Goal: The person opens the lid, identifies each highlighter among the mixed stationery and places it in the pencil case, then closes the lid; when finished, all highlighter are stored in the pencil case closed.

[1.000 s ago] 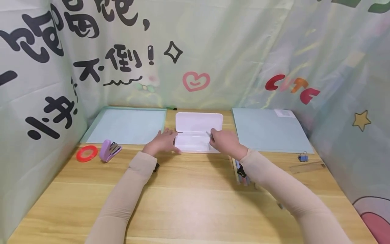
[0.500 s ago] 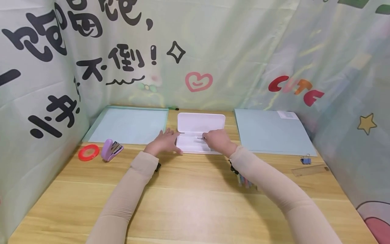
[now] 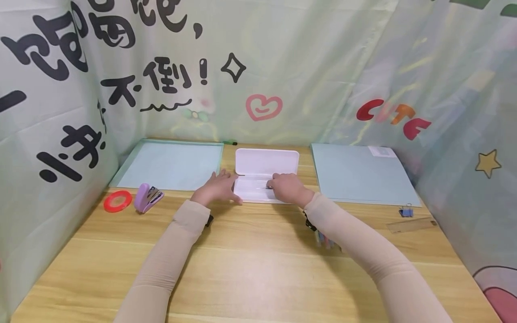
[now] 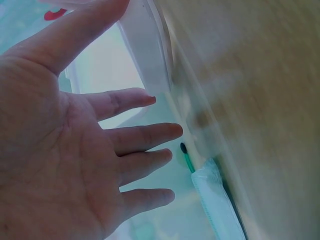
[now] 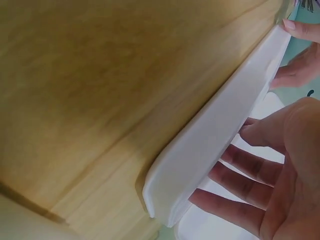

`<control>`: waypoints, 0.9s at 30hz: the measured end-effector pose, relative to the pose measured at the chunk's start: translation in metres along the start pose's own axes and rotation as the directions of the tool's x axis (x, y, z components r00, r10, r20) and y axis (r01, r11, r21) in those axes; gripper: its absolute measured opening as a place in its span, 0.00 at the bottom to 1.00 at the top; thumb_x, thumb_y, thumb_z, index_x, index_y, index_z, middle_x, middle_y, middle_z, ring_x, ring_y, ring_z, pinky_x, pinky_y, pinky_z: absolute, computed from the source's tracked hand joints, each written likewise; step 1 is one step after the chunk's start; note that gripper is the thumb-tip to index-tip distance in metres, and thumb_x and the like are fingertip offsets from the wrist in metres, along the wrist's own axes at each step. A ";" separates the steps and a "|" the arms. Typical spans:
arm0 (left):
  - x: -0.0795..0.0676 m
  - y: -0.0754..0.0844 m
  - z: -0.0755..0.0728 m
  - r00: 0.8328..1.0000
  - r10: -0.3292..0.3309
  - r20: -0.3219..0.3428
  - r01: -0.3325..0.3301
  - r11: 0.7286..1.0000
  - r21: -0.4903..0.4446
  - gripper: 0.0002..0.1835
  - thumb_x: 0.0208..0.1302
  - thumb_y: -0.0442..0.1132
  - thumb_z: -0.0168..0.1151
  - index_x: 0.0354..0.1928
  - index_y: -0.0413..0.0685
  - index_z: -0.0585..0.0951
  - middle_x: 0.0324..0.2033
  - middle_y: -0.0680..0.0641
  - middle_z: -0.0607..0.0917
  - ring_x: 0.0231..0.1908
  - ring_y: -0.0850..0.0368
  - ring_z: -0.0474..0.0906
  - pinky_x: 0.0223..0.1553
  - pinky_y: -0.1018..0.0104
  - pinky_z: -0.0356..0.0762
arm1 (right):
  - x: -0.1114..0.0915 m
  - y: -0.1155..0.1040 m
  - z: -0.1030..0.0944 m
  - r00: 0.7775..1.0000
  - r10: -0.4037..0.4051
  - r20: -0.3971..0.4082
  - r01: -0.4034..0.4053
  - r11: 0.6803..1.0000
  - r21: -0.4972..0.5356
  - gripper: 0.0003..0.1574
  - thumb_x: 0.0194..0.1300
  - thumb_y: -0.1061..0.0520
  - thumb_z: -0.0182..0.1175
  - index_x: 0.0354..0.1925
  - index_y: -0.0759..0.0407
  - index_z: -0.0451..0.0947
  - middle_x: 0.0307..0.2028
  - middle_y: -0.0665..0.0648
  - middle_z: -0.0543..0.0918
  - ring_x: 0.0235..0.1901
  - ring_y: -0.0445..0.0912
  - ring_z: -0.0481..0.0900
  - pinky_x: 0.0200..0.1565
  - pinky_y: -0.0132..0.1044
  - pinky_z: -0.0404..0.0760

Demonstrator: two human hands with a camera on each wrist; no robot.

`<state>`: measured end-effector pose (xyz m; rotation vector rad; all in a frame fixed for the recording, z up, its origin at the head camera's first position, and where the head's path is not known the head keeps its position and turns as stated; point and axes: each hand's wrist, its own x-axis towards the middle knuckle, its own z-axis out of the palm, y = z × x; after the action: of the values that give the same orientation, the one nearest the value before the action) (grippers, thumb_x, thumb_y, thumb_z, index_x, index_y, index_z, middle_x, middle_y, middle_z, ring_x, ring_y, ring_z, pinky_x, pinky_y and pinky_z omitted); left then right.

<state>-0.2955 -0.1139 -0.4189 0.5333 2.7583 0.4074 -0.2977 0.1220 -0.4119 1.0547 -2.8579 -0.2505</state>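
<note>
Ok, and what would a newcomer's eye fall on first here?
Probably the big black lettering on the curtain, upper left in the head view. Then the open white case at the far middle of the table, the left hand at its left end and the right hand over it. At the left, the red ring beside the purple stapler stands out too.

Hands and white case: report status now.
Left hand spread at left end of white case. Right hand partly inside it, grip unclear. Case open; raised lid behind, apparently not blocking.
</note>
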 end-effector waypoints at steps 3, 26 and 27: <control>-0.001 0.001 -0.001 1.000 -0.002 -0.001 0.002 1.000 -0.005 0.52 0.39 0.65 0.62 0.64 0.49 0.55 0.62 0.41 0.56 0.63 0.44 0.34 0.58 0.45 0.28 | -0.001 0.000 0.001 1.000 0.002 0.005 -0.002 1.000 -0.004 0.17 0.59 0.62 0.47 0.38 0.48 0.79 0.25 0.51 0.74 0.21 0.42 0.71 0.18 0.38 0.71; -0.003 0.006 -0.003 1.000 0.000 -0.001 0.000 1.000 -0.003 0.51 0.40 0.62 0.63 0.64 0.46 0.56 0.62 0.40 0.57 0.63 0.44 0.35 0.58 0.45 0.28 | -0.090 0.005 -0.023 0.969 0.239 0.063 -0.233 0.968 -0.091 0.14 0.55 0.51 0.56 0.20 0.59 0.71 0.18 0.55 0.66 0.15 0.46 0.64 0.12 0.39 0.65; -0.004 0.006 -0.003 1.000 -0.001 -0.001 0.001 1.000 -0.001 0.51 0.40 0.62 0.64 0.64 0.46 0.56 0.62 0.40 0.57 0.63 0.43 0.35 0.58 0.44 0.28 | -0.093 0.003 -0.025 0.957 0.262 0.125 -0.251 0.963 -0.101 0.14 0.55 0.52 0.55 0.19 0.59 0.71 0.18 0.55 0.65 0.16 0.46 0.64 0.13 0.39 0.66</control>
<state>-0.2915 -0.1107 -0.4134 0.5311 2.7592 0.4094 -0.2258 0.1818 -0.3892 0.6649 -3.0336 -0.4339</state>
